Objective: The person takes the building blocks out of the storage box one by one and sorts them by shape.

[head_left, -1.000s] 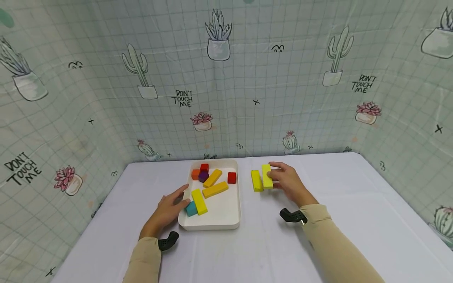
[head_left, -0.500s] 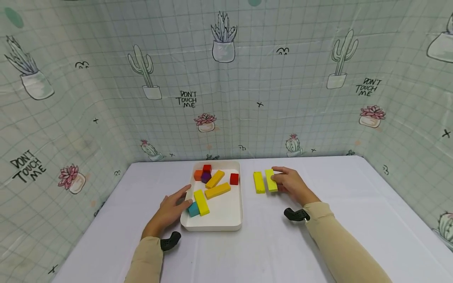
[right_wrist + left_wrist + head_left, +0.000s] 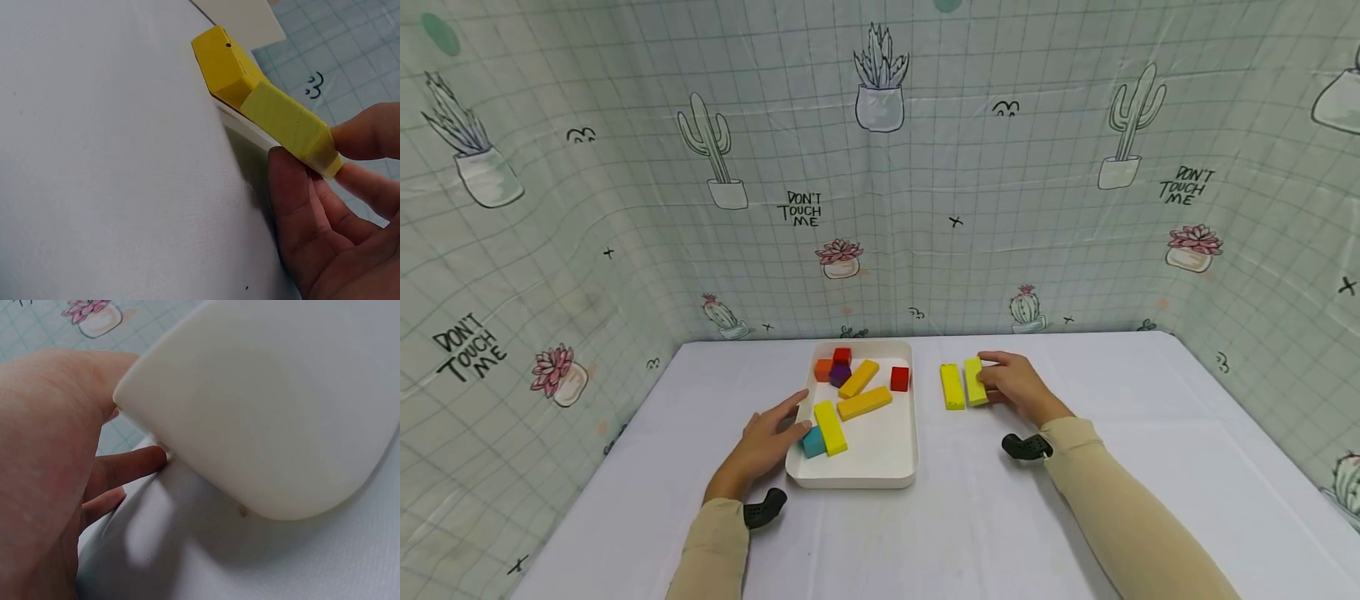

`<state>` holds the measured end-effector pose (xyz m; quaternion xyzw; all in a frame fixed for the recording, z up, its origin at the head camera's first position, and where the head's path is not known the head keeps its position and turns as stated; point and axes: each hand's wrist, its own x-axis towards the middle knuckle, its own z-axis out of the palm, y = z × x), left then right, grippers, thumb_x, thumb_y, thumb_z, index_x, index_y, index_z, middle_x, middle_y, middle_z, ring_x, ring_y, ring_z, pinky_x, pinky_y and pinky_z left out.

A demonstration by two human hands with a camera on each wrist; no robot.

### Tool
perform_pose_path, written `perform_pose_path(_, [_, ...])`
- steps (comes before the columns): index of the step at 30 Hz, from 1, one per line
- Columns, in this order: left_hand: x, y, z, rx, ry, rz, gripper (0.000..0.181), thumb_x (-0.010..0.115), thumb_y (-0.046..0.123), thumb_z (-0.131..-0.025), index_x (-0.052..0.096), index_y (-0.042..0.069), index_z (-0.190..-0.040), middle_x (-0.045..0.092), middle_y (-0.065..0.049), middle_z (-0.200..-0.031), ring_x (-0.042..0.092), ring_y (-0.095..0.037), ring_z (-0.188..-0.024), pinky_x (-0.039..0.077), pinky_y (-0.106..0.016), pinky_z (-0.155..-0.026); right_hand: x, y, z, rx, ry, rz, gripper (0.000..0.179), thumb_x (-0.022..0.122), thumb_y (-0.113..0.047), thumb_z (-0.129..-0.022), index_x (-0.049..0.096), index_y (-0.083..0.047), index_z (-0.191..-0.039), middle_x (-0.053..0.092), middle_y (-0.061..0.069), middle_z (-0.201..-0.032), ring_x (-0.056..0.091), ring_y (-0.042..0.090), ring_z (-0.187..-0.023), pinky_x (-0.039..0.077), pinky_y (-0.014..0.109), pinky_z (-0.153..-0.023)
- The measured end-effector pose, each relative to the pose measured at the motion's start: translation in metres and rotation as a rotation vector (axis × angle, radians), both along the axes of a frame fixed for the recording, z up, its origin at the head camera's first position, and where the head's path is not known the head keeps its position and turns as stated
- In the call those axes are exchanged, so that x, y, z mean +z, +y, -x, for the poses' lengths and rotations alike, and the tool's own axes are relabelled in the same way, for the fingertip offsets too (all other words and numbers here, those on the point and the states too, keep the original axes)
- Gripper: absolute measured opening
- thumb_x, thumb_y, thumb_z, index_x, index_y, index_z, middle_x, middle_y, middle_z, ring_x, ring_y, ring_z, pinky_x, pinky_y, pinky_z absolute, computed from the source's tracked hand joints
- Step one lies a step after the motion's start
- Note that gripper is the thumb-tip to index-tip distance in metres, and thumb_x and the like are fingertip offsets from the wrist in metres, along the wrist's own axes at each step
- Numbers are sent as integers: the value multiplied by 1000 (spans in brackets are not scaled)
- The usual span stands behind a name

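My left hand (image 3: 763, 443) holds the left wall of a white tray (image 3: 880, 454), its thumb over the rim; in the left wrist view, a fingertip touches the tray's outer side. My right hand (image 3: 1017, 388) pinches a light yellow block (image 3: 287, 122) between thumb and fingers. The block's near end is in the grip and its far end points at a second yellow block (image 3: 225, 65) lying on the table to its left. From the head view a narrow gap separates the two; in the right wrist view they overlap. Whether the held block touches the table, I cannot tell.
Inside the tray are a teal block (image 3: 814, 442), a long yellow block (image 3: 831, 427), two orange-yellow blocks (image 3: 865, 402), an orange block (image 3: 823, 370), a purple block (image 3: 840, 375) and two red blocks (image 3: 899, 378). A printed cloth (image 3: 925, 167) stands behind the white table (image 3: 970, 517).
My right hand has lowered the light yellow block a little beside the other one, and the gap between them is wider. The left hand stays at the tray. The head view has shifted slightly.
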<state>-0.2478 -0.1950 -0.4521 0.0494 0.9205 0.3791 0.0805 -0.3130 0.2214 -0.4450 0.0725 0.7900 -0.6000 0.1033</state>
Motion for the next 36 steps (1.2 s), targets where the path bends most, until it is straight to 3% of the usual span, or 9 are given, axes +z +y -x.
perform_pose_path(12, [1, -2, 3, -9, 12, 2, 63, 55, 40, -101, 34, 22, -158, 42, -18, -154, 28, -39, -147, -9, -60, -118, -1, -7, 6, 37, 10, -80, 58, 59, -15, -97, 43, -6, -152, 44, 22, -149, 56, 32, -120, 57, 35, -88])
perform_pose_path(26, [3, -2, 3, -12, 14, 0, 63, 55, 40, -101, 35, 22, -158, 42, -17, -154, 28, -39, -147, -8, -60, -118, -3, -10, 0, 11, 72, -164, 47, 63, -21, -97, 55, 2, -137, 60, 22, -125, 63, 25, -89, 59, 29, -73])
perform_pose_path(36, [1, -4, 3, -14, 23, -8, 62, 55, 40, -101, 36, 23, -157, 44, -17, -153, 29, -39, -146, -7, -60, -118, -3, -9, -2, 11, 66, -204, 39, 64, -22, -98, 61, 3, -127, 63, 18, -112, 60, 23, -89, 59, 27, -69])
